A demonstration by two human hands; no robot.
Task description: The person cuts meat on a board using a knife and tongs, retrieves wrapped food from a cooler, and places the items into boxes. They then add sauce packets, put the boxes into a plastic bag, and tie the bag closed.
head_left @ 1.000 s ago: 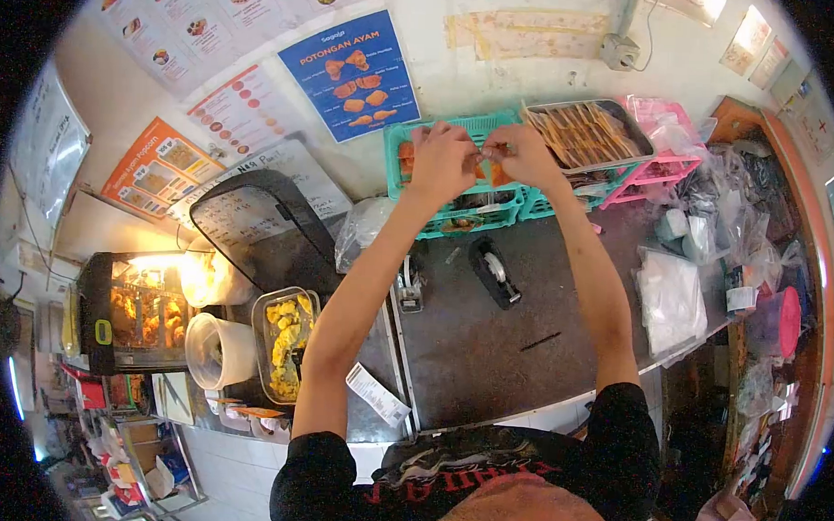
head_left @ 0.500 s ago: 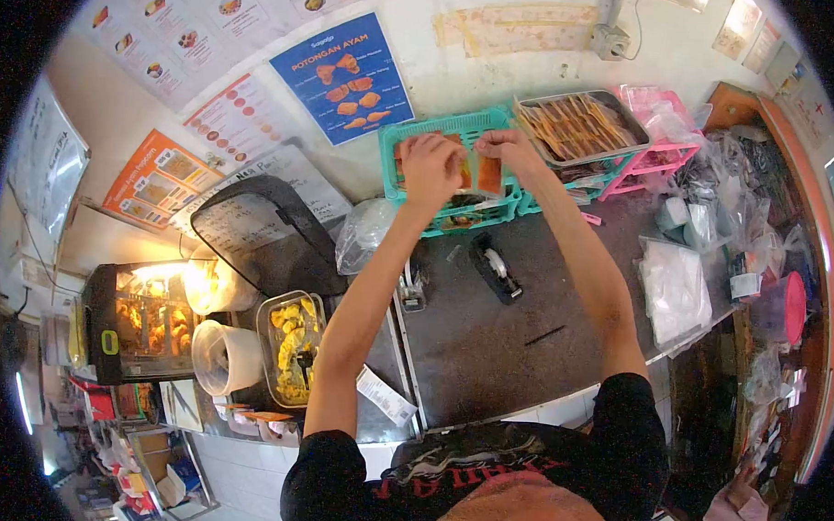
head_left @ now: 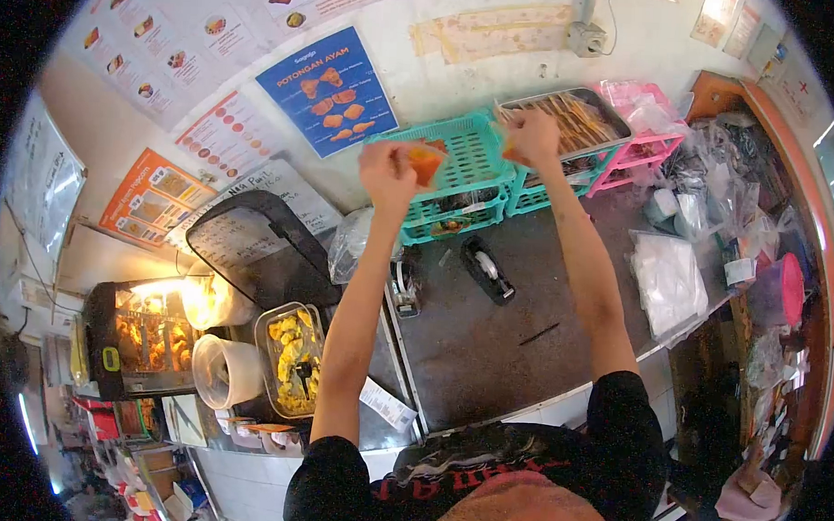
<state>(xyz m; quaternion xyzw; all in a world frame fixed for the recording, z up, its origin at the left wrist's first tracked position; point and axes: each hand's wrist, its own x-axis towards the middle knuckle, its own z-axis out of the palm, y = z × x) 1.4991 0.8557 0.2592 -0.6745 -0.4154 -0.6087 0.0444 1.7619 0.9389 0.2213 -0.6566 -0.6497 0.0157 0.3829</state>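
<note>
My left hand (head_left: 388,172) is closed on orange-red sauce sachets (head_left: 426,165) above the left end of a turquoise plastic basket (head_left: 459,172). Over the basket's right side, my right hand (head_left: 534,136) has its fingers pinched together. A small orange-yellow piece, blurred, shows at its fingertips; it looks like another sachet. The slotted basket floor is visible between the hands. Beside the right hand stands a metal tray (head_left: 614,137) with rows of thin brownish packets, on another turquoise basket (head_left: 539,199).
A tape dispenser (head_left: 487,270) and a dark pen-like stick (head_left: 539,334) lie on the dark counter (head_left: 460,354). Clear plastic bags (head_left: 666,286) and a pink basket (head_left: 637,158) are at right. A tray of yellow food (head_left: 264,365) and a white tub (head_left: 227,371) stand at left.
My hands have moved apart, the left one leftward with sachets, the right one slightly up and right. More of the basket floor shows. The view has shifted slightly.
</note>
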